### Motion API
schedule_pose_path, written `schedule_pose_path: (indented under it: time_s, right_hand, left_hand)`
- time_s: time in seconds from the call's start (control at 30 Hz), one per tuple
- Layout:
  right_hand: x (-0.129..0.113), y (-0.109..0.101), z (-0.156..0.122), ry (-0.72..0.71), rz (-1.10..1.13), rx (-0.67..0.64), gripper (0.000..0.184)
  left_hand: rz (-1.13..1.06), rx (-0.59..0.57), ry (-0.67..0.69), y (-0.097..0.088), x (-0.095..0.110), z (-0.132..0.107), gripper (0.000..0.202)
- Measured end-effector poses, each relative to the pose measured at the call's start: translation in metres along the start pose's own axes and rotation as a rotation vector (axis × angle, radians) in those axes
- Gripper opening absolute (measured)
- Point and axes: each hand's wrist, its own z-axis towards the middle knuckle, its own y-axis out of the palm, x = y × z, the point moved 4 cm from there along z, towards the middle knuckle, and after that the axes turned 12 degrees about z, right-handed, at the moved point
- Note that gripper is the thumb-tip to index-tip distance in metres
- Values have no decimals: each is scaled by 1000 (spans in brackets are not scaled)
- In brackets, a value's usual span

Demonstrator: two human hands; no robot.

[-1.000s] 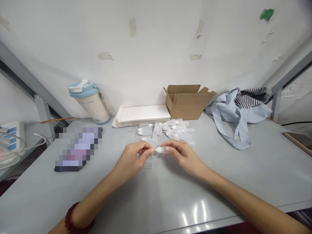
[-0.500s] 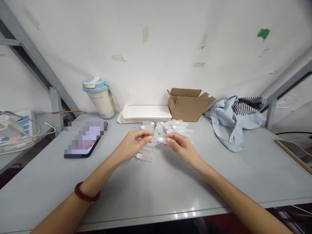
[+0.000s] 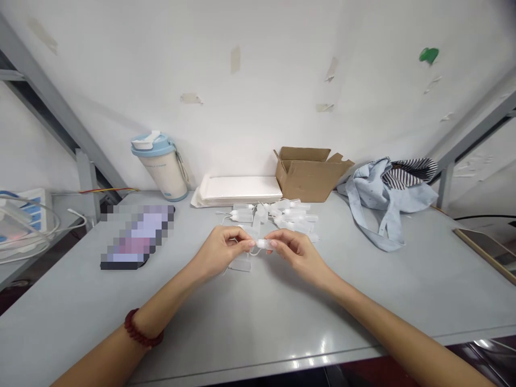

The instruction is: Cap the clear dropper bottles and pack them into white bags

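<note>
My right hand (image 3: 293,248) pinches a small translucent plastic bottle (image 3: 265,244) with a white cap, lying level between my hands. The fingers of my left hand (image 3: 224,248) are pressed together at the bottle's capped end; what they grip there is too small to make out. A thin white cord loops below the cap. Behind my hands lies a pile of similar small bottles (image 3: 296,215), with white caps and thin cords. One more bottle (image 3: 241,265) rests on the table just under my left hand, partly hidden by it.
A stack of white flat packs (image 3: 242,185) and an open cardboard box (image 3: 310,180) stand against the wall. At the left are a cup (image 3: 163,169) with a blue lid and a blurred phone (image 3: 139,236). A light blue cloth bag (image 3: 374,209) lies at the right.
Both hands have come slightly down towards me with the bottle, and the left hand has shifted closer over the bottle on the table. The view has tilted a little.
</note>
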Motion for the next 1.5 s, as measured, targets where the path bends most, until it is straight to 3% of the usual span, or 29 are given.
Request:
schedule_pose_path:
  time_s: [0.23, 0.37, 0.47, 0.57, 0.7, 0.83, 0.87, 0.93, 1.0, 1.23, 1.33, 1.5]
  right_hand:
    - [-2, -1, -2, -36, -18, 25, 21]
    - [-4, 1, -4, -71, -86, 40, 21]
    - [-5, 3, -4, -90, -114, -18, 21]
    - [-8, -4, 1, -135, -155, -35, 18]
    - [-17, -20, 25, -205, -258, 120, 20]
    - [-31, -4, 72, -404, -515, -33, 13]
    - [-29, 4, 84, -401, -591, -115, 14]
    - [-23, 20, 104, -378, -773, -261, 16]
    - [-13, 32, 115, -354, -955, -307, 13]
    - [7, 43, 108, -316, -1092, -323, 11]
    - [-4, 38, 108, -327, -1077, -314, 10]
    - [-29, 15, 91, -329, -894, -137, 12]
  left_hand:
    - [-48, 34, -22, 3, 2, 0, 22]
    - [-93, -14, -60, 2, -1, 1, 22]
    - [-71, -88, -82, -11, -2, 2, 23]
    - [-13, -93, -74, -35, -2, 3, 20]
    - [104, 28, -150, -59, -12, 5, 24]
    - [122, -95, -170, -44, -26, 9, 25]
    - [174, -79, -160, -40, -28, 10, 23]
    - [380, 69, -119, -39, -30, 12, 21]
    - [610, 227, -41, -40, -26, 11, 22]
    - [830, 256, 164, -28, -11, 4, 22]
    - [847, 269, 176, -28, -10, 3, 22]
    - [833, 370, 109, -41, -14, 3, 22]
